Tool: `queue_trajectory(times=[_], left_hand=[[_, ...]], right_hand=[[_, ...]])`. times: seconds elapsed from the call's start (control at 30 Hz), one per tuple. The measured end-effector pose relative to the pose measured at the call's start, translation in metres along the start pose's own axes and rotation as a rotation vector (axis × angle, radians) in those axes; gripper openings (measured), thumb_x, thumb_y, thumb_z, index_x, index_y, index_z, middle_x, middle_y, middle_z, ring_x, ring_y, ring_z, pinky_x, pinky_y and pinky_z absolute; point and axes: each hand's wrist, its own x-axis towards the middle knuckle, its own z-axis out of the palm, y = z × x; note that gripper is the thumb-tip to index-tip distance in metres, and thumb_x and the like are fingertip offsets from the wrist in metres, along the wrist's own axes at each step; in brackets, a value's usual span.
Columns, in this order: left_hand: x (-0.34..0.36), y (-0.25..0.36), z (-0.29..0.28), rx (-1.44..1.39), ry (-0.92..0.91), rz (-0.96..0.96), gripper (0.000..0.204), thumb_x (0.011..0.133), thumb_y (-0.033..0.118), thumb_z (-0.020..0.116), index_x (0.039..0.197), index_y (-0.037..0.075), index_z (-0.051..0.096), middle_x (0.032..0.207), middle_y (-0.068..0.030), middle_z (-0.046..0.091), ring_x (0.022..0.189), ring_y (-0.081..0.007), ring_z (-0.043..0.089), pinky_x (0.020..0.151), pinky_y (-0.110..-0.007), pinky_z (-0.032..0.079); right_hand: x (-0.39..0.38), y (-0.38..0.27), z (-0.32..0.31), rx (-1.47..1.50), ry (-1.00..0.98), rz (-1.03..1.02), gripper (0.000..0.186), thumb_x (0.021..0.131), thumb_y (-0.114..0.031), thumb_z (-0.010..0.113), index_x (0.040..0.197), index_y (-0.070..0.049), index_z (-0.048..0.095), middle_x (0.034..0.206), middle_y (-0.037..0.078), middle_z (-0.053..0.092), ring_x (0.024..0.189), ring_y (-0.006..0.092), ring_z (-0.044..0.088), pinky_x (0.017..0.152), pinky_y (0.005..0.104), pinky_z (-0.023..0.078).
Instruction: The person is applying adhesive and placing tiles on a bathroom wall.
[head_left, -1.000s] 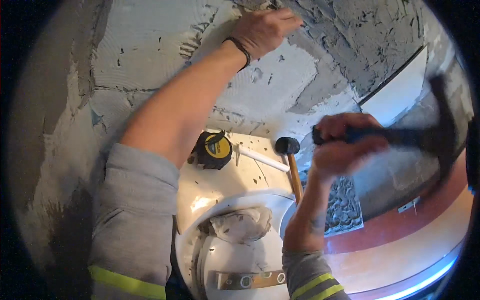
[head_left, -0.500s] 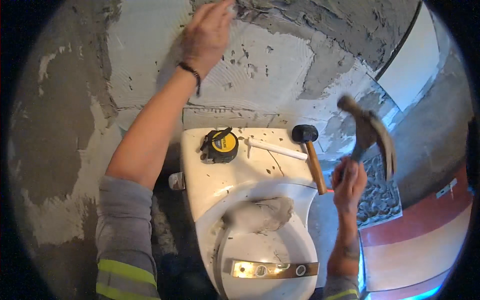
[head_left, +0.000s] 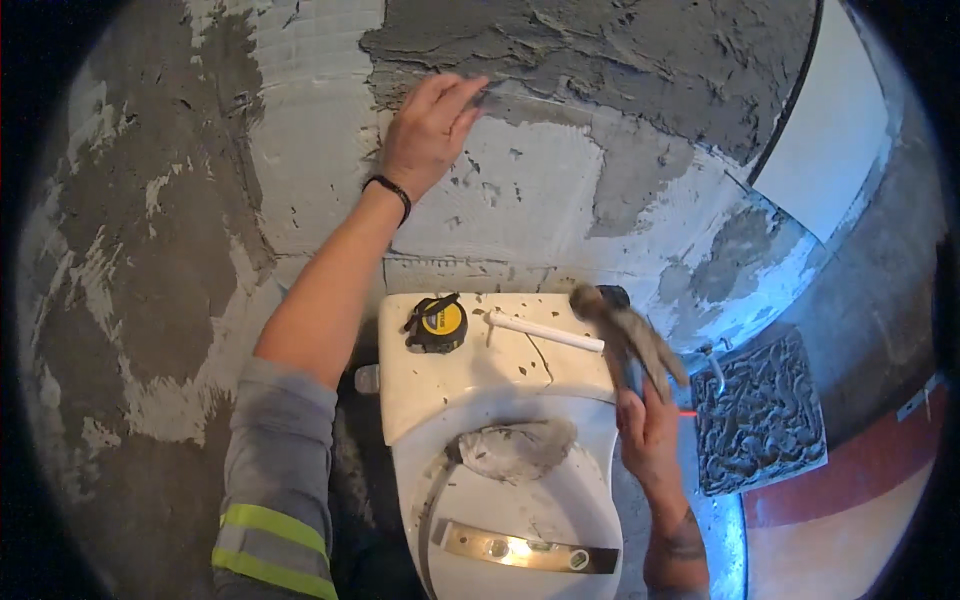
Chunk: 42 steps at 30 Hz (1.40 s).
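My right hand [head_left: 650, 435] grips a claw hammer [head_left: 640, 340] by its handle, the head raised over the right end of the toilet tank lid. Up at the wall, my left hand [head_left: 425, 135] has its fingers drawn together at the lower edge of a band of wet grey mortar [head_left: 600, 60]. Something small and dark shows at those fingertips, too small to name. On the tank lid [head_left: 480, 375] lie a black and yellow tape measure [head_left: 437, 323] and a white stick-like tool [head_left: 548, 332]. The hammer hides most of a black-headed mallet [head_left: 615, 296].
A spirit level [head_left: 530, 550] and a dusty crumpled bag or cloth [head_left: 515, 450] rest on the closed toilet lid [head_left: 560, 505]. A mortar-coated tile [head_left: 765, 415] stands at the right, beside a small pipe [head_left: 715, 370]. A white panel [head_left: 825, 125] covers the upper right wall.
The hammer in my right hand has swung left and down, now covering the mallet. My left hand appears lower in the picture, still at the mortar's edge; the whole view has shifted too.
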Motion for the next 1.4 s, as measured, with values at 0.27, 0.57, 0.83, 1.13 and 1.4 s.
queue_trajectory(times=[0.27,0.57,0.83,1.13,1.4], left_hand=[[0.002,-0.015,0.033,-0.126,0.005,0.142,0.026,0.084,0.004,0.060,0.109,0.013,0.067,0.113,-0.0069,0.064,0.103,-0.0256,0.061,0.086,-0.036,0.049],[-0.002,-0.013,0.039,-0.175,0.231,0.129,0.026,0.080,0.001,0.057,0.103,0.010,0.066,0.110,-0.0034,0.067,0.090,-0.0262,0.062,0.085,-0.036,0.050],[-0.013,-0.027,0.044,-0.142,0.277,0.135,0.022,0.082,0.007,0.061,0.102,0.013,0.068,0.110,-0.0007,0.068,0.095,-0.0211,0.065,0.083,-0.033,0.052],[-0.013,-0.021,0.057,-0.130,0.303,0.102,0.019,0.087,0.011,0.060,0.103,0.014,0.069,0.108,-0.0006,0.068,0.091,-0.0207,0.066,0.080,-0.032,0.054],[-0.006,-0.018,0.051,-0.083,0.182,0.175,0.022,0.090,0.013,0.057,0.107,0.003,0.068,0.113,-0.0111,0.067,0.101,-0.0274,0.064,0.088,-0.038,0.051]], right_hand=[[0.117,-0.057,0.064,0.284,0.291,-0.284,0.042,0.103,-0.039,0.039,0.082,-0.004,0.048,0.056,0.000,0.045,0.047,0.0074,0.039,0.044,0.0236,0.031],[0.169,-0.072,0.109,0.370,0.458,-0.575,0.047,0.101,-0.050,0.038,0.084,-0.008,0.050,0.061,-0.002,0.045,0.048,0.0063,0.039,0.044,0.0222,0.034],[0.153,-0.101,0.098,0.690,0.490,-0.701,0.045,0.099,-0.050,0.043,0.088,-0.006,0.051,0.056,0.004,0.047,0.045,0.0106,0.043,0.042,0.0220,0.033],[0.183,-0.081,0.092,0.283,0.490,-0.474,0.042,0.101,-0.040,0.046,0.078,-0.005,0.052,0.056,-0.001,0.045,0.049,0.0061,0.042,0.045,0.0229,0.034],[0.207,-0.045,0.097,-0.024,0.562,-0.562,0.042,0.104,-0.041,0.035,0.086,-0.006,0.051,0.058,0.002,0.049,0.048,0.0103,0.046,0.043,0.0251,0.038]])
